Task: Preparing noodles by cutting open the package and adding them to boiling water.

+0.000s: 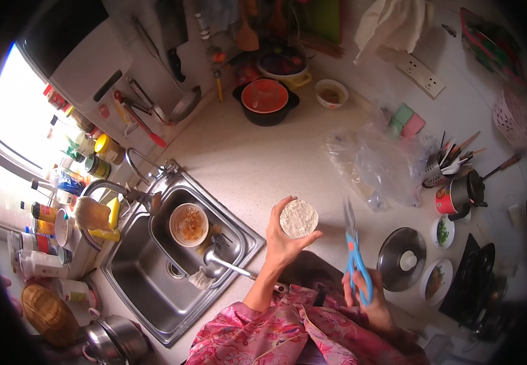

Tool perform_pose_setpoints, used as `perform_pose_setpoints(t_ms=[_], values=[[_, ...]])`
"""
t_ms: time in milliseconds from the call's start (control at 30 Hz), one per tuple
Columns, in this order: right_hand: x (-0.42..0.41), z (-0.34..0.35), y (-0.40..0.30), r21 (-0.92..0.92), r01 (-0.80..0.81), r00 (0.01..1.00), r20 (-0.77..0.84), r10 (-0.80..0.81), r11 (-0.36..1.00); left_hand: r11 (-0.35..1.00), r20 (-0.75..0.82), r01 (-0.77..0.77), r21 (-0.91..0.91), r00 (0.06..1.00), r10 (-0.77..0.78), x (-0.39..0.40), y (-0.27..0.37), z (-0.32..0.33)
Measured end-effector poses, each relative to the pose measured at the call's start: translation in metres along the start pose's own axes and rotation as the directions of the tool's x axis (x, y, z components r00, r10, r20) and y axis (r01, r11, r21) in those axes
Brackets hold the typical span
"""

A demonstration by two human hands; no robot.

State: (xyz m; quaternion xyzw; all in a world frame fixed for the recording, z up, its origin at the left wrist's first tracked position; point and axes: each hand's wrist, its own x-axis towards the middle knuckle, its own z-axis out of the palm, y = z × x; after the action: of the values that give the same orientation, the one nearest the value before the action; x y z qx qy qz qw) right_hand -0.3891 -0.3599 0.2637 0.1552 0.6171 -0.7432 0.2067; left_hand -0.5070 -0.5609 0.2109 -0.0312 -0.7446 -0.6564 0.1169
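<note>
My left hand (281, 239) grips a round container of white flour-like powder (299, 219), its open top facing the camera. To its right, my right hand (367, 289) has its fingers in the handles of blue scissors (354, 255), whose blades point away from me over the counter. A gap lies between the scissors and the container. Crumpled clear plastic bags (377, 159) lie on the counter beyond the blades. Left of my left hand, a bowl with orange-brown food bits (189, 225) sits in the smaller basin of the steel sink (142, 269).
A glass lid (402, 259), two small dishes of food and a cutlery holder (433, 169) stand at the right. At the back are a black pot with a red lid (265, 96) and a small bowl (331, 93). Jars (108, 148) line the windowsill; a ladle (227, 262) crosses the sink rim.
</note>
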Motion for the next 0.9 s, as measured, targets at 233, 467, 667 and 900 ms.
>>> perform_pose_setpoints(t_ms=[233, 467, 667, 900], values=[[0.105, -0.033, 0.081, -0.910, -0.160, 0.779, -0.354, -0.517, 0.383, 0.982, 0.011, -0.070, 0.175, 0.998, 0.069, 0.002, 0.011, -0.002], [0.132, -0.048, 0.116, -0.908, -0.201, 0.832, -0.356, -0.425, 0.367, 0.997, 0.040, 0.029, 0.069, 0.999, -0.032, -0.003, 0.000, -0.001], [0.114, -0.021, 0.049, -0.978, -0.161, 0.808, -0.207, -0.552, 0.131, 0.997, 0.053, 0.031, 0.065, 0.998, -0.034, -0.002, -0.003, -0.003], [0.099, 0.036, -0.044, -0.905, 0.408, 0.529, 0.130, -0.839, 0.117, 0.996, 0.021, 0.081, -0.037, 0.997, -0.080, -0.004, -0.005, -0.001]])
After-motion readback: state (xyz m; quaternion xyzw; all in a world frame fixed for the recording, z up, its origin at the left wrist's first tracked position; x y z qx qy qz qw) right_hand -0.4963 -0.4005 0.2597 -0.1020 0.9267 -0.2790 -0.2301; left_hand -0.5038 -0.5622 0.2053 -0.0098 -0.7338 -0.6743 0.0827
